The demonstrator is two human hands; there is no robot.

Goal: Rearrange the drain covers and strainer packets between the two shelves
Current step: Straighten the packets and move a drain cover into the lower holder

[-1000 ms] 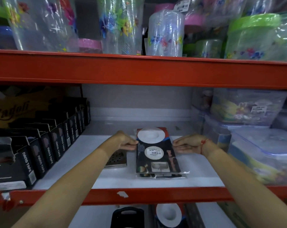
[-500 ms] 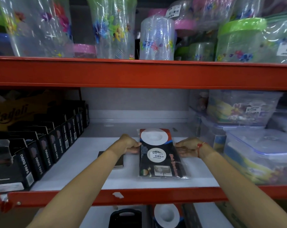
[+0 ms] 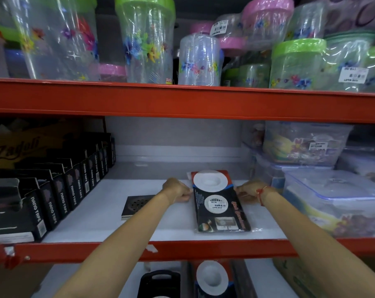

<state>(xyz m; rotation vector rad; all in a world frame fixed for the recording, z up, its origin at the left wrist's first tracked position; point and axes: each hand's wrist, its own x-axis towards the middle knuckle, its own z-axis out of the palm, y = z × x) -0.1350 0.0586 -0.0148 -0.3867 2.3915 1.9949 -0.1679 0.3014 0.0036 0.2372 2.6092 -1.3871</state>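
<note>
The strainer packet (image 3: pixel 220 203) lies flat on the white middle shelf (image 3: pixel 100 211), its long side running from near to far. I have my left hand (image 3: pixel 178 190) curled closed on its left edge and my right hand (image 3: pixel 248 191) pinching its right edge. A square metal drain cover (image 3: pixel 136 204) lies just left of my left arm. Black tape boxes (image 3: pixel 53 194) stand at far left, clear containers (image 3: pixel 332 196) at right. Another packet (image 3: pixel 212 278) lies on the lower shelf.

A shop: orange shelving (image 3: pixel 182 102) stocked with price-labelled plastic jars (image 3: pixel 298 63).
</note>
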